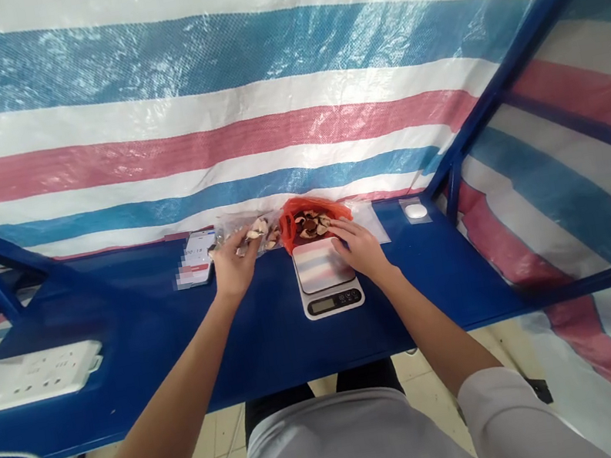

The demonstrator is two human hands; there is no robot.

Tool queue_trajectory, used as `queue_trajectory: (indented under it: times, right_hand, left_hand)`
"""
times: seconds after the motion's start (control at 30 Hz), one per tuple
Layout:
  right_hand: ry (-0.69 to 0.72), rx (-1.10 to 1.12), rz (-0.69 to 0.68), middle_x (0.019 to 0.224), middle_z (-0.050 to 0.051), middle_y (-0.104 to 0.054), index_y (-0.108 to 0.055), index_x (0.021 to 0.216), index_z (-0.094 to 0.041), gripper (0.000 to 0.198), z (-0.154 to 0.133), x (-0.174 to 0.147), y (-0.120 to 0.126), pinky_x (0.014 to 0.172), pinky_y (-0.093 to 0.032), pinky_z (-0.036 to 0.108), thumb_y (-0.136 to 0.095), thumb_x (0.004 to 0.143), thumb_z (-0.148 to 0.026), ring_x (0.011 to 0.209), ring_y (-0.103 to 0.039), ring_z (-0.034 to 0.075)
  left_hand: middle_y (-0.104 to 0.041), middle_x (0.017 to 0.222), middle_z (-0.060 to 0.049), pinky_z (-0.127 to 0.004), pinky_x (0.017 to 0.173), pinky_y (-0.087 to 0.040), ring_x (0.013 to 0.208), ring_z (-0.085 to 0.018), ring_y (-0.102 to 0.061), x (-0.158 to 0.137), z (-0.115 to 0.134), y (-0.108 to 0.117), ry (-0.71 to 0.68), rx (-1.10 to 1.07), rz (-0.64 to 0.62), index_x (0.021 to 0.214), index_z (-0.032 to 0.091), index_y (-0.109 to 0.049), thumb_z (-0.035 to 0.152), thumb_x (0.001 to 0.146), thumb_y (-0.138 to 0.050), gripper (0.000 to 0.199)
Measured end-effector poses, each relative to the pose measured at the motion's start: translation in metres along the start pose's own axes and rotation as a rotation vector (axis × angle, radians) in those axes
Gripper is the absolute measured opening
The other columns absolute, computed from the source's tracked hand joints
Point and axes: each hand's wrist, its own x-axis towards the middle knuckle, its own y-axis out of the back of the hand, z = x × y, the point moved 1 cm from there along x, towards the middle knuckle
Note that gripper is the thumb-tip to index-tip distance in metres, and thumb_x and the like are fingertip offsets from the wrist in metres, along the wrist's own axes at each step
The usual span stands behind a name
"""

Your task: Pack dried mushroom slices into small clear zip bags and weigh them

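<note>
My left hand (234, 266) is at a clear plastic bag (228, 225), its thumb and fingers curled around the bag's side. Pale dried slices (257, 228) with dark edges show at the fingertips; I cannot tell whether the fingers also grip some of them. Beside it an open red plastic bag (290, 220) holds more of these dark-edged slices (308, 225). My right hand (360, 247) reaches over the right side of the red bag, fingers stretched toward the slices and thumb apart. In front of the red bag lies a white kitchen scale (323, 266) with bare plate; its display is unreadable.
A phone (196, 259) lies left of the clear bag. White paper (370, 220) is behind my right hand, and a small packet with a white disc (415, 211) lies farther right. A power strip (31, 376) occupies the left side of the blue table (148, 341). Striped sheeting (210, 147) rises behind.
</note>
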Motion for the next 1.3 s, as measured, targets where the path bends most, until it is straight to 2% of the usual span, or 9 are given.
queue_trajectory:
  times: [0.13, 0.37, 0.57, 0.7, 0.83, 0.93, 1.07, 1.2, 1.3]
  right_hand:
    - [-0.071, 0.207, -0.046, 0.141, 0.005, -0.064, -0.069, 0.13, -0.023, 0.038, -0.02, 0.018, -0.007, 0.113, -0.049, 0.035, -0.049, 0.099, -0.031, 0.137, -0.055, 0.022]
    - [-0.319, 0.784, -0.045, 0.133, 0.007, -0.069, -0.066, 0.132, -0.021, 0.045, -0.029, 0.034, -0.027, 0.108, -0.053, 0.038, -0.056, 0.095, -0.045, 0.125, -0.065, 0.023]
    - [-0.523, 1.19, 0.005, 0.127, 0.009, -0.072, -0.066, 0.126, -0.021, 0.052, -0.026, 0.031, -0.031, 0.096, -0.061, 0.041, -0.071, 0.083, -0.051, 0.115, -0.07, 0.025]
    - [-0.57, 1.241, 0.045, 0.107, 0.006, -0.076, -0.074, 0.104, -0.021, 0.039, -0.025, 0.031, -0.027, 0.09, -0.063, 0.041, -0.079, 0.075, -0.046, 0.103, -0.073, 0.024]
    - [-0.654, 1.196, 0.022, 0.092, 0.003, -0.076, -0.076, 0.093, -0.02, 0.04, -0.02, 0.032, -0.021, 0.076, -0.066, 0.038, -0.085, 0.065, -0.048, 0.084, -0.074, 0.022]
    - [-0.681, 1.192, -0.002, 0.086, 0.003, -0.075, -0.077, 0.091, -0.02, 0.043, -0.017, 0.033, -0.016, 0.074, -0.066, 0.038, -0.087, 0.06, -0.048, 0.078, -0.073, 0.021]
    - [-0.634, 1.157, -0.06, 0.091, 0.004, -0.075, -0.077, 0.089, -0.02, 0.04, -0.018, 0.035, -0.01, 0.072, -0.066, 0.04, -0.086, 0.062, -0.047, 0.083, -0.073, 0.023]
    - [-0.626, 1.133, -0.121, 0.092, 0.004, -0.074, -0.078, 0.089, -0.02, 0.037, -0.027, 0.039, -0.006, 0.073, -0.066, 0.039, -0.086, 0.064, -0.045, 0.084, -0.073, 0.023]
    - [-0.606, 1.145, -0.152, 0.091, 0.004, -0.075, -0.077, 0.09, -0.02, 0.036, -0.034, 0.043, -0.004, 0.071, -0.066, 0.037, -0.086, 0.065, -0.044, 0.08, -0.073, 0.021]
  left_hand:
    - [-0.077, 0.095, -0.007, -0.032, 0.082, -0.054, 0.09, -0.024, -0.07, -0.01, 0.01, -0.012, 0.115, -0.318, 0.003, 0.102, 0.015, -0.078, 0.044, 0.079, -0.075, 0.037]
    - [-0.076, 0.089, -0.004, -0.033, 0.083, -0.058, 0.083, -0.019, -0.072, -0.029, 0.021, -0.037, 0.367, -0.891, -0.044, 0.088, 0.018, -0.076, 0.042, 0.066, -0.088, 0.035]
    - [-0.075, 0.082, -0.004, -0.036, 0.087, -0.059, 0.082, -0.018, -0.073, -0.038, 0.018, -0.047, 0.522, -1.066, -0.124, 0.082, 0.017, -0.073, 0.039, 0.065, -0.09, 0.033]
    - [-0.075, 0.086, -0.004, -0.036, 0.086, -0.057, 0.084, -0.018, -0.072, -0.038, 0.011, -0.05, 0.543, -1.053, -0.153, 0.088, 0.017, -0.072, 0.041, 0.068, -0.088, 0.035]
    - [-0.073, 0.085, -0.004, -0.033, 0.079, -0.056, 0.081, -0.018, -0.07, -0.033, 0.001, -0.045, 0.498, -0.861, -0.066, 0.089, 0.016, -0.071, 0.047, 0.064, -0.088, 0.043]
    - [-0.073, 0.093, -0.005, -0.032, 0.078, -0.055, 0.085, -0.02, -0.069, -0.028, -0.006, -0.034, 0.387, -0.581, 0.022, 0.101, 0.016, -0.071, 0.047, 0.066, -0.086, 0.049]
    - [-0.072, 0.099, -0.008, -0.033, 0.08, -0.055, 0.084, -0.019, -0.067, -0.022, -0.006, -0.02, 0.131, -0.236, 0.048, 0.105, 0.016, -0.072, 0.044, 0.075, -0.078, 0.041]
    - [-0.073, 0.101, -0.008, -0.032, 0.08, -0.055, 0.08, -0.018, -0.067, -0.023, 0.009, -0.022, -0.069, -0.125, -0.028, 0.099, 0.018, -0.074, 0.042, 0.082, -0.071, 0.03]
    - [-0.075, 0.089, -0.007, -0.031, 0.075, -0.056, 0.075, -0.019, -0.068, -0.025, 0.02, -0.035, -0.03, -0.181, -0.213, 0.097, 0.017, -0.075, 0.045, 0.083, -0.069, 0.033]
